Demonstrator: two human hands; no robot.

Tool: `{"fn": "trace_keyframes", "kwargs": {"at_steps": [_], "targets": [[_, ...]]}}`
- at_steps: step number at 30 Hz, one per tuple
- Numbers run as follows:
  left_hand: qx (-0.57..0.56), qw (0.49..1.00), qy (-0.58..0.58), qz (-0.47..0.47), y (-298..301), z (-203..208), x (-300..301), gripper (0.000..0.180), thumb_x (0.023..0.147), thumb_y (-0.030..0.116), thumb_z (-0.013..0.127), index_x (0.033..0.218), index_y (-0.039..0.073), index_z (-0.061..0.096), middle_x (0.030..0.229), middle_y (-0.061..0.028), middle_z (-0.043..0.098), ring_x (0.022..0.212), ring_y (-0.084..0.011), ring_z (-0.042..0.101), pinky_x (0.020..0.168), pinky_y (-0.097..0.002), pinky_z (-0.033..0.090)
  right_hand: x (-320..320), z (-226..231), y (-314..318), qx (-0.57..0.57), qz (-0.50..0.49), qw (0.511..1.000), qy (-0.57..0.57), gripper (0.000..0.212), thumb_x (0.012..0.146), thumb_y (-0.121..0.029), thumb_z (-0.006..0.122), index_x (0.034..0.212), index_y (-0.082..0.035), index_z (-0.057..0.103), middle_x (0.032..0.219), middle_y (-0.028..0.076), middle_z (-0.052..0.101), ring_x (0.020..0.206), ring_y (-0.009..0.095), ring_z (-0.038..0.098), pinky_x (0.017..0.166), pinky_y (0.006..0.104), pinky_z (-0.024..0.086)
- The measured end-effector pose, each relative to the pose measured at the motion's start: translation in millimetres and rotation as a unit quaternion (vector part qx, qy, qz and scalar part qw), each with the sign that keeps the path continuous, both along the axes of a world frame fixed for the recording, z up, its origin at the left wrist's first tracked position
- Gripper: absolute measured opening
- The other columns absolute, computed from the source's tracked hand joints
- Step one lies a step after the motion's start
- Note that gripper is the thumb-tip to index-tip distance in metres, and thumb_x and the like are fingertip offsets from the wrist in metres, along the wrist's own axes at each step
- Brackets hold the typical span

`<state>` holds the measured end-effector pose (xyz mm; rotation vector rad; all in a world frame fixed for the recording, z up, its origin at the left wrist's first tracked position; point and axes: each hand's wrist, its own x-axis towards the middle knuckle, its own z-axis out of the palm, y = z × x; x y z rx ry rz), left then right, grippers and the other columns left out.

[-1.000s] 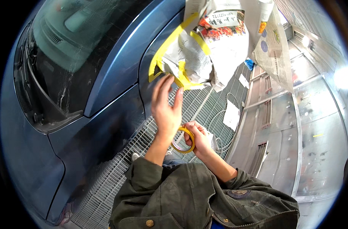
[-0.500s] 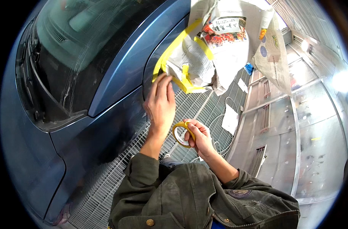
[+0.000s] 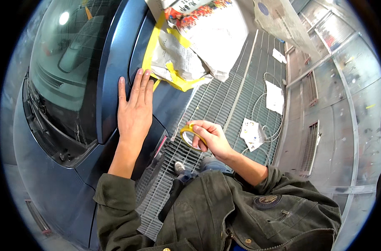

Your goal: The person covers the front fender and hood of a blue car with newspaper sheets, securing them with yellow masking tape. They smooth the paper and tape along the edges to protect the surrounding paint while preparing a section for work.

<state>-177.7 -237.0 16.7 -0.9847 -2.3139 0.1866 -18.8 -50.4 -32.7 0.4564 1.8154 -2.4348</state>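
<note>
Fingers of the left hand (image 3: 134, 111) lie flat and nearly together on the dark blue metal car body (image 3: 115, 54), just below the long yellow tape strip (image 3: 150, 46). That strip already holds the crinkled white masking paper (image 3: 198, 46) along the car's edge, so some covering looks done, while much blue is bare. To the right, the right hand (image 3: 211, 138) curls shut around the round yellow tape roll (image 3: 189, 134) over the grey metal floor grate (image 3: 236, 96).

Metal grate floor (image 3: 240, 79): paper scraps (image 3: 275, 96), white cable (image 3: 265, 83), perhaps hose, lying on it.
</note>
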Motion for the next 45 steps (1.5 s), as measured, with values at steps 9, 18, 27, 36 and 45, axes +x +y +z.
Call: {"fn": "trace_keyframes", "kwargs": {"at_steps": [9, 18, 27, 36, 45], "targets": [[0.430, 0.739, -0.518, -0.001, 0.0, 9.2, 58.9, 0.030, 0.088, 0.023, 0.076, 0.100, -0.004, 0.071, 0.090, -0.0140, 0.071, 0.075, -0.0193, 0.069, 0.069, -0.0293, 0.054, -27.1, 21.0, -9.8, 0.023, 0.075, 0.991, 0.111, 0.054, 0.104, -0.015, 0.047, 0.155, -0.006, 0.033, 0.061, -0.003, 0.051, 0.053, 0.006, 0.045, 0.051, 0.0250, 0.039], [0.302, 0.847, -0.437, -0.008, -4.1, 33.6, 22.9, 0.012, 0.086, 0.006, 0.073, 0.094, -0.004, 0.072, 0.082, -0.0104, 0.072, 0.070, -0.0164, 0.068, 0.066, -0.0281, 0.052, -51.1, 13.6, -27.1, 0.010, 0.076, 0.981, 0.179, 0.049, 0.096, -0.013, 0.044, 0.143, 0.002, 0.045, 0.065, 0.004, 0.060, 0.054, 0.008, 0.050, 0.055, 0.0234, 0.043], [0.047, 0.991, -0.012, -0.127, 21.6, 79.9, -39.6, 0.008, 0.081, 0.017, 0.077, 0.084, 0.010, 0.074, 0.085, -0.0009, 0.065, 0.088, -0.0232, 0.060, 0.079, -0.0368, 0.044, -105.1, 18.4, -34.5, 0.011, 0.002, 0.999, 0.053, 0.027, 0.095, -0.023, 0.062, 0.101, 0.000, 0.073, 0.064, 0.009, 0.068, 0.049, 0.011, 0.060, 0.048, 0.0261, 0.048], [0.067, 0.983, 0.063, -0.156, 3.3, 72.9, -53.9, 0.010, 0.078, 0.022, 0.081, 0.081, 0.015, 0.074, 0.085, 0.0038, 0.063, 0.088, -0.0199, 0.056, 0.080, -0.0373, 0.038, -122.1, 31.2, -47.6, 0.073, -0.082, 0.994, -0.004, 0.018, 0.089, -0.020, 0.069, 0.079, -0.006, 0.075, 0.063, 0.004, 0.070, 0.052, 0.009, 0.064, 0.051, 0.0251, 0.051], [0.041, 0.984, 0.057, -0.165, 5.7, 77.3, -65.0, 0.016, 0.075, 0.026, 0.082, 0.082, 0.015, 0.072, 0.087, 0.0025, 0.062, 0.092, -0.0225, 0.056, 0.084, -0.0406, 0.037, -125.4, 36.5, -51.8, 0.105, -0.072, 0.992, -0.017, 0.019, 0.086, -0.021, 0.068, 0.072, -0.008, 0.071, 0.060, 0.000, 0.069, 0.050, 0.008, 0.063, 0.049, 0.0244, 0.049]]}}
